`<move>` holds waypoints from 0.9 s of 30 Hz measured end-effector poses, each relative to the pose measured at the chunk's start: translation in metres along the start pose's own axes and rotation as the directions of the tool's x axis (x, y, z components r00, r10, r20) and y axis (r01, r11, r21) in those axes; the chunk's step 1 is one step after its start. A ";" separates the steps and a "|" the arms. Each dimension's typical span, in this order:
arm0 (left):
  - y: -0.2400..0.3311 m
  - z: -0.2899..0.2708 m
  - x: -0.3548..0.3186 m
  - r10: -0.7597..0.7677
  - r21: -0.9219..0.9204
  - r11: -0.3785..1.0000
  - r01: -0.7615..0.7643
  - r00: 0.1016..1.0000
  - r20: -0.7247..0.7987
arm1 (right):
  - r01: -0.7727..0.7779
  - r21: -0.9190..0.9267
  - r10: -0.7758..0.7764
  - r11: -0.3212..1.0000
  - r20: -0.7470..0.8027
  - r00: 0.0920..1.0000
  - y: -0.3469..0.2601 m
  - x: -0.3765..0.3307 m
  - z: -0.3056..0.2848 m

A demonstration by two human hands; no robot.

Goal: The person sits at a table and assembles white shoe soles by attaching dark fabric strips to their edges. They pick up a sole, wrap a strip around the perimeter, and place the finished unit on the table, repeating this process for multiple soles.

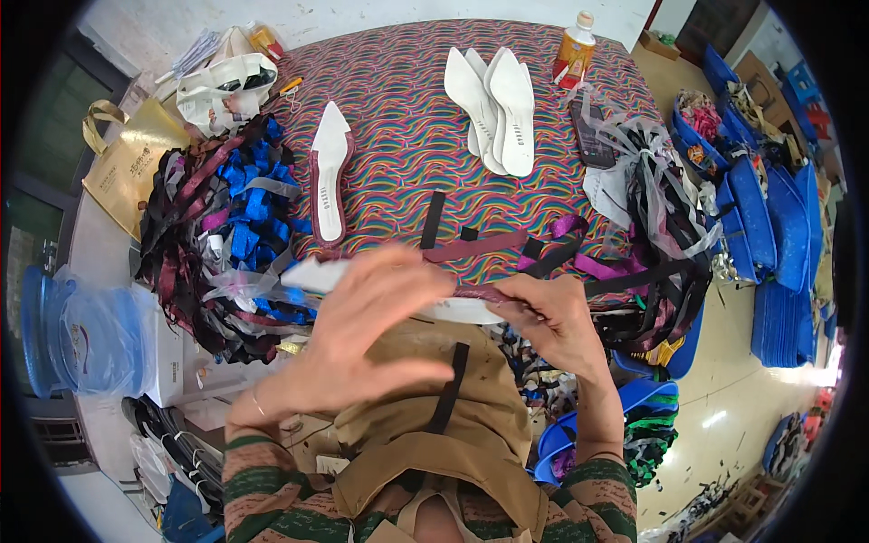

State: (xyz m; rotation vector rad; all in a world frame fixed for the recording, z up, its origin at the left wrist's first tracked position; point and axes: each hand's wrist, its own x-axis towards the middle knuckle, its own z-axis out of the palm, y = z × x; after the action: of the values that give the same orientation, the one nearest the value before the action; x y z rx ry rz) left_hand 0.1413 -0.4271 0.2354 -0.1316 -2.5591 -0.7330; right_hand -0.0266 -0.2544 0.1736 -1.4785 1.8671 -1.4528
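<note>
My right hand (550, 319) pinches the heel end of a white pointed shoe insole (462, 310) at the table's near edge. Dark red ribbon (475, 292) runs along that insole's edge beside my fingers. Over the insole's middle is my left hand (376, 312), slightly blurred, its fingers stretched out and its thumb apart; whether it touches the insole I cannot tell. Farther off lies an insole edged in dark red (329, 185). Several plain white insoles (516, 118) overlap at the back. Loose black ribbon (433, 220) and purple ribbon (611, 269) pieces lie before my hands.
Heaped ribbons (258, 204) crowd the patterned table's (394, 100) left side, with another dark heap (665, 190) at right. A bottle (577, 50) stands at the back, near a phone (593, 136). Blue bins (783, 222) stack beyond the table; a brown apron (489, 398) covers my lap.
</note>
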 end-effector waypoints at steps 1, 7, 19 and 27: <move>-0.005 0.000 0.012 -0.016 0.058 0.998 0.013 0.999 0.051 | 0.052 -0.024 -0.051 0.998 0.052 0.997 -0.002 0.003 0.001; -0.046 0.013 0.003 -0.230 -0.135 0.875 0.466 0.643 0.731 | 0.139 -0.145 -0.084 0.980 0.336 0.938 -0.006 0.007 -0.037; -0.010 0.050 -0.018 -0.642 -0.814 0.098 0.572 0.662 0.387 | 0.194 -0.384 -0.281 0.903 -0.184 0.942 -0.004 -0.042 0.042; -0.009 0.053 0.018 -0.741 -0.916 -0.085 0.392 0.590 0.321 | 0.180 -0.197 -0.218 0.964 -0.194 0.956 0.004 -0.017 0.059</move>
State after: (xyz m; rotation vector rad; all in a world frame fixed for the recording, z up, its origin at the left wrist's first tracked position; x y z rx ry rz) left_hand 0.1011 -0.4074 0.2000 0.7649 -1.2733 -2.4254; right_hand 0.0227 -0.2689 0.1406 -1.6963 2.0710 -1.6311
